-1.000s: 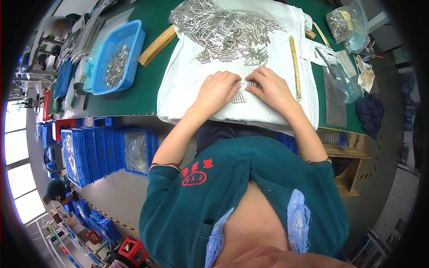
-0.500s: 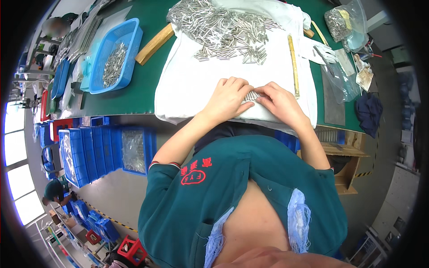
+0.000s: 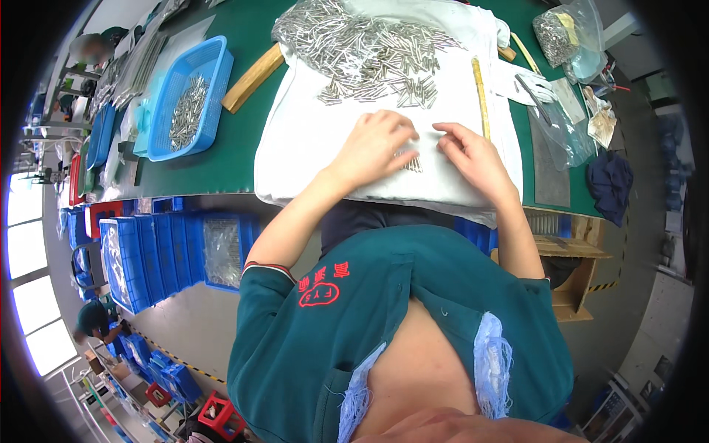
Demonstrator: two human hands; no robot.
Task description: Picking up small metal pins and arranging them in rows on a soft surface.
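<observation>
A short row of metal pins [image 3: 413, 165] lies on the white cloth [image 3: 306, 151], with a loose pin heap [image 3: 384, 63] beyond the row. The left hand [image 3: 375, 149] arches over the row's left side, thumb and fingers apart, contact unclear; the right hand [image 3: 476, 157], loosely parted, hovers right of the row.

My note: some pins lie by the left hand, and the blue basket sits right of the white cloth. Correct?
Wrong side: the head view shows the basket left of the cloth. Some pins do lie by the left hand.
</observation>
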